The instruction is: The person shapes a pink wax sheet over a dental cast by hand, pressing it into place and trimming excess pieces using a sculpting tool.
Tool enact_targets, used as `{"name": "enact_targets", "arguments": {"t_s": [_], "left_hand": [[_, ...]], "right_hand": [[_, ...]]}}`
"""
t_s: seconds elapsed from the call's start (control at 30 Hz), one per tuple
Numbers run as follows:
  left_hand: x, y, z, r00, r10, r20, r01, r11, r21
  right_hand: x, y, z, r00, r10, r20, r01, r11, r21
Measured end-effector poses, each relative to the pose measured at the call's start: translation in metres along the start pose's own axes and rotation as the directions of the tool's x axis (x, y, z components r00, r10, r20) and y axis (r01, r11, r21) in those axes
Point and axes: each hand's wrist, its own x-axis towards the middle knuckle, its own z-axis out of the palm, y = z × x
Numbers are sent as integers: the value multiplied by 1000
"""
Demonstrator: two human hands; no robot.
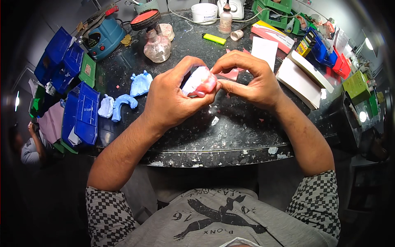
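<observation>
Dark and chipped, the desk [247, 142] curves across the room, with loose white and pink crumbs scattered over its top. Above its near half, well inside the front edge, a white and pink model [198, 82] is held up between the hands. The left hand [168, 94] has its grip clamped on it, thumb along the upper left side and fingers wrapped beneath. The model's long axis seems to slant from lower left to upper right, though fingers hide part of it; its pink side points right and toward the person, its white side up and left. The right hand [256, 84] brings thumb and forefinger to the pink edge, their tips a little apart; whether this grip pinches anything cannot be told. Just behind that hand lies a pink sheet [231, 74], with a white card [264, 51] beyond it. Left of the left hand are a blue mould [141, 83], a blue arch [123, 106] and a small white cast [106, 106]. Farther back rest a glass bottle [157, 48] and a yellow-green lighter [214, 38].
</observation>
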Motion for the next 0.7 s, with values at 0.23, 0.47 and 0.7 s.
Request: {"name": "enact_targets", "arguments": {"t_s": [0.23, 0.47, 0.7], "left_hand": [[8, -9, -3, 898, -354, 261, 439, 758, -483], [14, -28, -2, 759, -527, 383, 581, 283, -763], [9, -39, -5, 775, -399, 490, 591, 183, -786]], "right_hand": [[-1, 4, 3, 990, 124, -75, -114, 986, 119], [-3, 36, -25, 857, 431, -281, -332, 881, 337], [-1, 42, -24, 825, 426, -370, -343, 900, 270]]}}
